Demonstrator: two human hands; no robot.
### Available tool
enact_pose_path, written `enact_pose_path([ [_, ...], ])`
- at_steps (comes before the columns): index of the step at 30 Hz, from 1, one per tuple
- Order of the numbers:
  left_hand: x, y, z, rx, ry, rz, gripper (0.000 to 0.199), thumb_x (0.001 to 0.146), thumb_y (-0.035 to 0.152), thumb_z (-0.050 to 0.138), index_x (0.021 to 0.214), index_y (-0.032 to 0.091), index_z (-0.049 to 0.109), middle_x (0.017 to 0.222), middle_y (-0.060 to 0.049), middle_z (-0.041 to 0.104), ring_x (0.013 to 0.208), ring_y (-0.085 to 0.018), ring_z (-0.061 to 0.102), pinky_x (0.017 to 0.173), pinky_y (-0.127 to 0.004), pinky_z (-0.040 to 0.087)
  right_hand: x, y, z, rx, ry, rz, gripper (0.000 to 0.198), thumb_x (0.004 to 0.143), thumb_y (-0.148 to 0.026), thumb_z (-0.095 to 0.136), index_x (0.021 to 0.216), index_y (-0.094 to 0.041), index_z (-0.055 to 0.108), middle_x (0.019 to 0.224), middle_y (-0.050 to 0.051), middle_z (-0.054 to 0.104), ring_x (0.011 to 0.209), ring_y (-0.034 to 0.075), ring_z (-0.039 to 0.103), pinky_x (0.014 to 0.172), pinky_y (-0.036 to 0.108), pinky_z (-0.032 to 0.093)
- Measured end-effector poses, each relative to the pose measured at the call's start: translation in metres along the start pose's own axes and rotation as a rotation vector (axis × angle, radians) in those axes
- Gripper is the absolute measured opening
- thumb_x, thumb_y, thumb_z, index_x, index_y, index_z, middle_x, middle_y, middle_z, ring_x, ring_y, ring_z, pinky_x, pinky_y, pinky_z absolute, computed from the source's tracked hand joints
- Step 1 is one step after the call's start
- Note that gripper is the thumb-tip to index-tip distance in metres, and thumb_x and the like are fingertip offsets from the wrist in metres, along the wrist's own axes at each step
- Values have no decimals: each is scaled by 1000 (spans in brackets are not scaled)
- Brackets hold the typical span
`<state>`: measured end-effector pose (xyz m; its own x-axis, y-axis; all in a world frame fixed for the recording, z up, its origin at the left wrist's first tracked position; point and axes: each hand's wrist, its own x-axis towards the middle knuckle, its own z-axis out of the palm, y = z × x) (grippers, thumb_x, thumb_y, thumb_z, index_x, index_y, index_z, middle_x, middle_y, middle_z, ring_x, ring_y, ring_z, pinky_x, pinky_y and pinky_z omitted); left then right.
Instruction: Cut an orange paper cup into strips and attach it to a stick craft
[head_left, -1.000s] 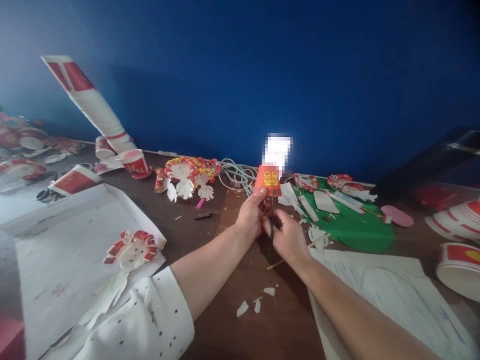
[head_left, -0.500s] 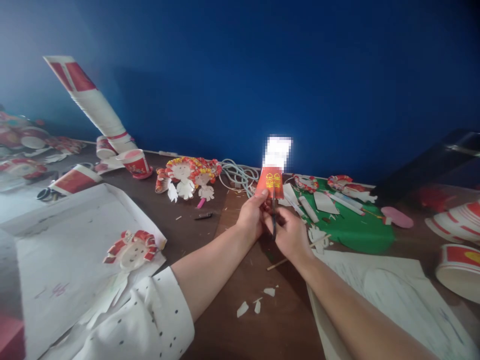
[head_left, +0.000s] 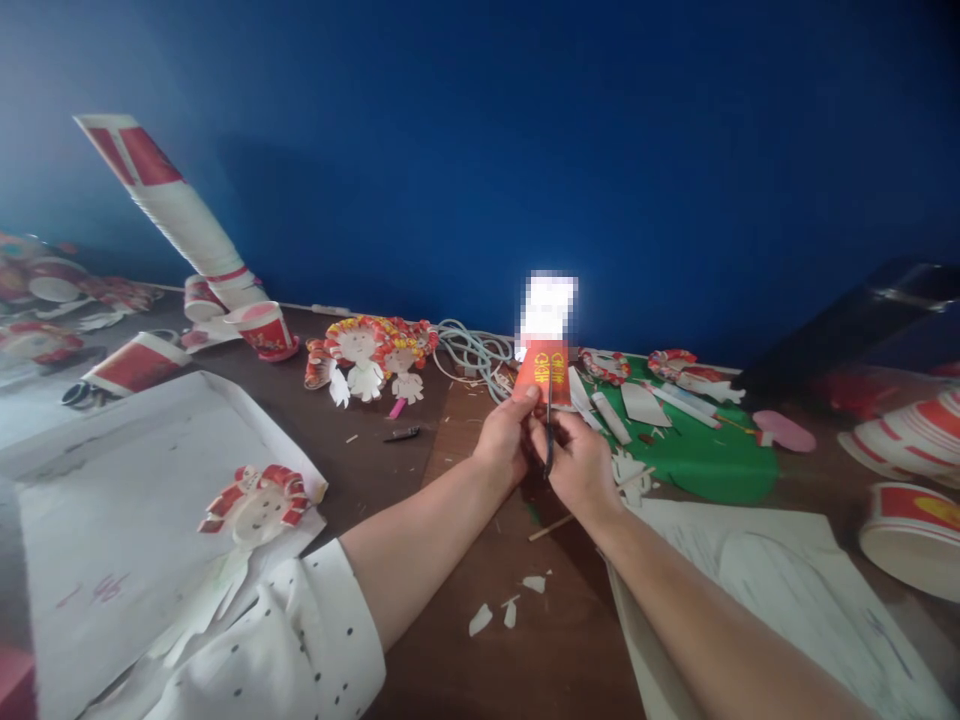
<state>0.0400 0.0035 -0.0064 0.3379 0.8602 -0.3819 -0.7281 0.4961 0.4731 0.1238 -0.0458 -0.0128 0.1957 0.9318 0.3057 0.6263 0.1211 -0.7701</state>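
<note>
My left hand (head_left: 504, 440) is closed on the lower edge of a red paper cup piece (head_left: 534, 366) with yellow lettering, thumb on the near face. In my right hand (head_left: 589, 470) is a pair of dark-handled scissors (head_left: 550, 435). The blades point away from me and lie against the lettered part of the paper. Both hands meet just above the brown table (head_left: 465, 560). A pixelated white patch covers whatever is above the red paper. Fingers on the far side of both hands are hidden.
White scraps (head_left: 480, 619) and a thin stick (head_left: 550, 528) lie below my hands. Left are a white box lid (head_left: 150, 480) with a paper doll face (head_left: 259, 510) and a leaning cup stack (head_left: 187, 225). Right are a green sheet (head_left: 705, 465), papers (head_left: 780, 570) and paper cups (head_left: 907, 535).
The whole view has shifted slightly, so the table things appear a little further left. Both hands keep their grip, and the red paper has turned slightly more upright beside the scissor blades.
</note>
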Motion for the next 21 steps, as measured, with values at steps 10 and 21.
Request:
enact_pose_path([
  [10, 5, -4, -5, 22, 0, 26, 14, 72, 22, 69, 74, 14, 58, 56, 2, 55, 43, -8, 48, 47, -21, 40, 11, -18, -4, 223, 50, 190, 36, 74, -50, 65, 58, -18, 58, 53, 1, 58, 52, 14, 50, 48, 24, 38],
  [21, 3, -4, -4, 14, 6, 31, 16, 69, 23, 71, 71, 15, 57, 57, 1, 57, 46, -8, 51, 44, -19, 37, 10, -18, -1, 259, 52, 148, 35, 75, -50, 64, 60, -19, 61, 53, 0, 58, 51, 14, 49, 48, 25, 39],
])
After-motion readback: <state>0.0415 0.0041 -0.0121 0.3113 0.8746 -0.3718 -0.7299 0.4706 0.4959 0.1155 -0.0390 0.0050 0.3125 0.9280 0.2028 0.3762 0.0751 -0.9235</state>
